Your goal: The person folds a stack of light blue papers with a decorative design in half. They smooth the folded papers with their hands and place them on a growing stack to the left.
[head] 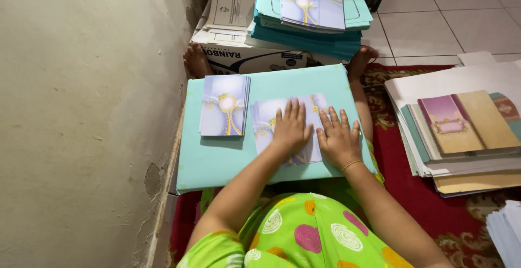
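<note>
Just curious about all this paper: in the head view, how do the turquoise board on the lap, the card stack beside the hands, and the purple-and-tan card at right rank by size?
1. Turquoise board, clearly largest.
2. Purple-and-tan card.
3. Card stack, though distance differs, so the last two are unsure.

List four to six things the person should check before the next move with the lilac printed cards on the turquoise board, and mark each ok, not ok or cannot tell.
1. Left hand lies flat on the spread cards: ok.
2. Right hand lies flat on the same cards, beside the left: ok.
3. Spread cards squared into one neat pile: not ok, the edges are fanned.
4. Finished stack lies apart from the spread cards, to their left: ok.
5. Turquoise board rests level on the lap: cannot tell.
6. Every card faces printed side up: cannot tell, the hands cover most.
</note>
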